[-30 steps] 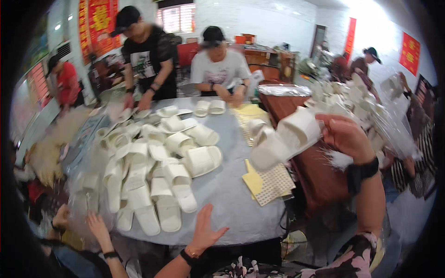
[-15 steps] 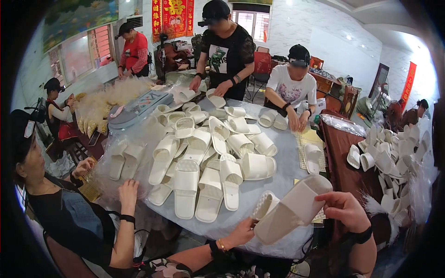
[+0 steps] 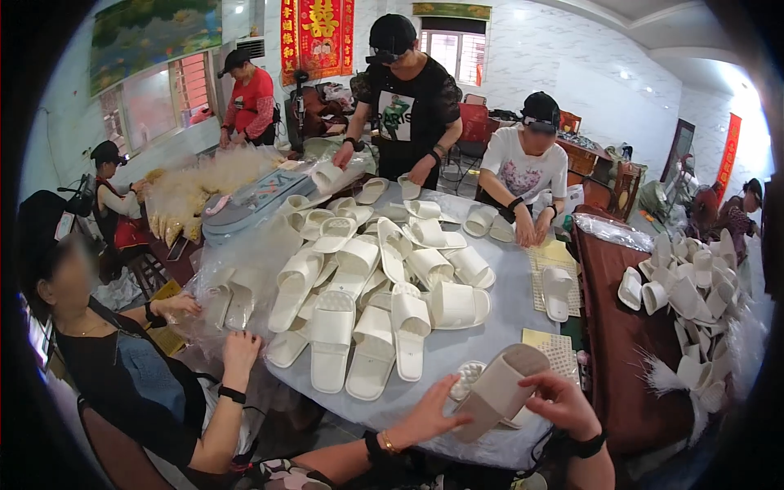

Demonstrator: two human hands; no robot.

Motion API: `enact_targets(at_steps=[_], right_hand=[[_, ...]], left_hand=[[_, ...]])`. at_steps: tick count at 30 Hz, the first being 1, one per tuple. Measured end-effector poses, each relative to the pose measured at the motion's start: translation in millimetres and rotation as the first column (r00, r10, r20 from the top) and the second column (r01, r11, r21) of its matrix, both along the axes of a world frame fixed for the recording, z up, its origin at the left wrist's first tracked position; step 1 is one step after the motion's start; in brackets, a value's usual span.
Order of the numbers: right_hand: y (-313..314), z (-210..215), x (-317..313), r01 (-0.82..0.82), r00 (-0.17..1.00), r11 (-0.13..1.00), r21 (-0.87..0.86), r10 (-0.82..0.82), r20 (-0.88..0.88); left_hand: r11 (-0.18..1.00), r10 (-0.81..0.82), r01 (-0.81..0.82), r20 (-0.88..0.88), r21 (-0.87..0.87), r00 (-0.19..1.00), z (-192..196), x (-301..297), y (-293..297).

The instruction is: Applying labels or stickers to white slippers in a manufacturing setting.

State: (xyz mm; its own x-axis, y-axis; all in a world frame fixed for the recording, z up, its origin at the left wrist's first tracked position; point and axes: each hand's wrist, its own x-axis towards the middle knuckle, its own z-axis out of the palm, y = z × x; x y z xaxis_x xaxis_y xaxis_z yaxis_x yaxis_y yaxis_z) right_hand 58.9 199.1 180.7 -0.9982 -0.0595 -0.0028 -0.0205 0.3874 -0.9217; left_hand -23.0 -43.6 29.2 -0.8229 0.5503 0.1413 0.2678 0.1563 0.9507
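Observation:
A white slide slipper (image 3: pixel 500 390) is held up tilted at the near edge of the table, between my two hands. My right hand (image 3: pixel 565 404) pinches its edge beside the strap. At its lower left side is my left hand (image 3: pixel 429 415), thumb against the slipper's edge and fingers partly behind it. Behind the held slipper, a second white slipper (image 3: pixel 467 378) shows only in part, its textured footbed facing up. Further in, a heap of white slippers (image 3: pixel 359 278) covers the middle of the table.
Sheets of yellow stickers (image 3: pixel 555 347) lie beyond my right hand, with a single slipper (image 3: pixel 557 292) behind them. More slippers (image 3: pixel 694 286) pile on a brown-covered table at the right. Co-workers handle slippers and clear plastic bags (image 3: pixel 245 253) at the left and far sides.
The held slipper has turned more upright and moved slightly left and down, with my right hand following. My left hand has shifted a little. A far co-worker has moved slippers apart.

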Motion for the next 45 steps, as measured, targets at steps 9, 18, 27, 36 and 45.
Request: enact_targets(at_steps=[9,18,27,36,45], right_hand=[[-67,-7,14,0.004,0.974,0.937,0.349,0.075,-0.215],[-76,-13,20,0.098,0.893,0.966,0.238,0.020,-0.449],[-25,-95,15,0.396,0.908,0.914,-0.086,-0.404,-0.108],[-42,-104,26,0.052,0.986,0.673,-0.738,0.085,0.147],[-62,-107,20,0.135,0.988,0.770,-0.624,-0.155,0.022]], left_hand=[[0.993,0.015,-0.043,-0.245,-0.109,0.969,2,17,23],[0.938,-0.031,-0.033,0.178,0.346,0.984,-8,21,23],[0.709,-0.610,0.098,0.538,0.698,0.581,-7,2,7],[0.441,-0.895,0.085,0.431,0.894,0.114,-2,1,-1],[0.958,-0.072,-0.116,0.606,0.264,0.792,5,9,19]])
